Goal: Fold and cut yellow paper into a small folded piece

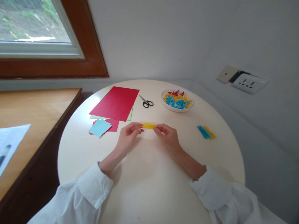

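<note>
Round table [149, 186]: left hand [128, 134] and right hand [166, 134] each pinch one end of a small yellow paper piece [148, 125] just above the tabletop, its fold apparently half-made. Beyond: blue and yellow strips [206, 132], uncut red sheet [115, 103], scissors [146, 102]. White bowl [163, 101]: many finished folded pieces [177, 100], red, yellow, blue.

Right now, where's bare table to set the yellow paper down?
Free: near middle of the table, this side of left hand and right hand; right rim nearer than the strips; gap between scissors and yellow paper. Crowded: far left, red sheet and blue square; far right, bowl.
</note>
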A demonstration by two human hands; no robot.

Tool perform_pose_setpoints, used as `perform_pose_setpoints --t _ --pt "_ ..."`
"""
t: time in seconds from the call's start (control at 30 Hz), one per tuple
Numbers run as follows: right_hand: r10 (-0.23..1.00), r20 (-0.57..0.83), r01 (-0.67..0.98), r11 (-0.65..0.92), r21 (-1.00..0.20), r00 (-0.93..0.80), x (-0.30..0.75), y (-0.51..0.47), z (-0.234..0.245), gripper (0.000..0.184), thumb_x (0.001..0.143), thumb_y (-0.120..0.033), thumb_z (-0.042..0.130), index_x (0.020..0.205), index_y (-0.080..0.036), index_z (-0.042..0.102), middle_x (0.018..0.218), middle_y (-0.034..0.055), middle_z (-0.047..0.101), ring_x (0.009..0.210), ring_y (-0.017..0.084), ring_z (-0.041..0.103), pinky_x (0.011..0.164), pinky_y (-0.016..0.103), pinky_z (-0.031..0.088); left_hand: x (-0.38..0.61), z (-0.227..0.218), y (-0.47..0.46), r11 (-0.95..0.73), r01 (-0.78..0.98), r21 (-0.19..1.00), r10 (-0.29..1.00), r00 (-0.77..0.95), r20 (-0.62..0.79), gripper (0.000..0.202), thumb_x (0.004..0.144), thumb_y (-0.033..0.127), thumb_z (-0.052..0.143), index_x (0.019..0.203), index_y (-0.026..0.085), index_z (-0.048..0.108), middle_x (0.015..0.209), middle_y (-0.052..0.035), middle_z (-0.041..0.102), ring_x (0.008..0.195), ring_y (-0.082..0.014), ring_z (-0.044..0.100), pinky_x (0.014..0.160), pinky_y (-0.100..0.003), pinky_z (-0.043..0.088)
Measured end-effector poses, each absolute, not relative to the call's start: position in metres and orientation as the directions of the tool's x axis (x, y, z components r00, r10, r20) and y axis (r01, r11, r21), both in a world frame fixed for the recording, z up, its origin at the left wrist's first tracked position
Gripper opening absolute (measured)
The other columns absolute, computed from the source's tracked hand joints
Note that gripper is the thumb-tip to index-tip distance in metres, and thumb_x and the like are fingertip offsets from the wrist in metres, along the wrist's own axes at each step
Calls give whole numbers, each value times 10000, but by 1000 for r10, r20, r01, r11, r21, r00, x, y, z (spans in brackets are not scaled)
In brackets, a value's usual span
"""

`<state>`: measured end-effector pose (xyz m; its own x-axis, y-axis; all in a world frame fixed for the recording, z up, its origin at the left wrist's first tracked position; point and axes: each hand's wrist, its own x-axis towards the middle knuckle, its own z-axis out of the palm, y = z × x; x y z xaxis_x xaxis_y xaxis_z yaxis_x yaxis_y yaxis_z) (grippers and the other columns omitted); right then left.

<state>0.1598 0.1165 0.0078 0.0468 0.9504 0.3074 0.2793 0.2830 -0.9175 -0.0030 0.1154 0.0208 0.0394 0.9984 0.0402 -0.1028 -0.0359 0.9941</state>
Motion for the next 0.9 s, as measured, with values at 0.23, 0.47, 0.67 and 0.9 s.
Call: perform_pose_setpoints --t 0.23,0.47,0.67,0.9 --pt "961 273 240 258 -936 32 159 117 6 129 711 -286 588 717 -182 665 729 30 697 691 172 624 658 296 487 -3 13 119 -84 2 996 996 -14 84 151 636 256 664 743 150 671 789 -53 687 746 -168 616 721 -286 462" --pt "963 270 225 262 -938 6 158 117 6 137 680 -295 637 742 -177 669 771 47 702 726 179 630 675 301 497 -5 7 120 -98 54 994 995 23 97 125 660 264 647 721 157 668 751 -39 679 695 -154 600 656 -258 446" --pt "964 265 229 259 -938 -3 158 118 5 137 669 -281 644 744 -170 676 777 57 707 731 184 634 666 302 494 -4 6 119 -93 55 994 995 30 92 126 643 269 664 700 158 651 645 -10 635 586 -119 548 557 -225 405" --pt "976 216 172 213 -962 -1 157 117 6 143 644 -291 664 707 -163 648 749 52 697 682 174 637 637 291 509 -3 7 119 -126 80 989 991 45 123 128 641 267 666 683 159 609 630 8 590 573 -104 526 556 -224 398"
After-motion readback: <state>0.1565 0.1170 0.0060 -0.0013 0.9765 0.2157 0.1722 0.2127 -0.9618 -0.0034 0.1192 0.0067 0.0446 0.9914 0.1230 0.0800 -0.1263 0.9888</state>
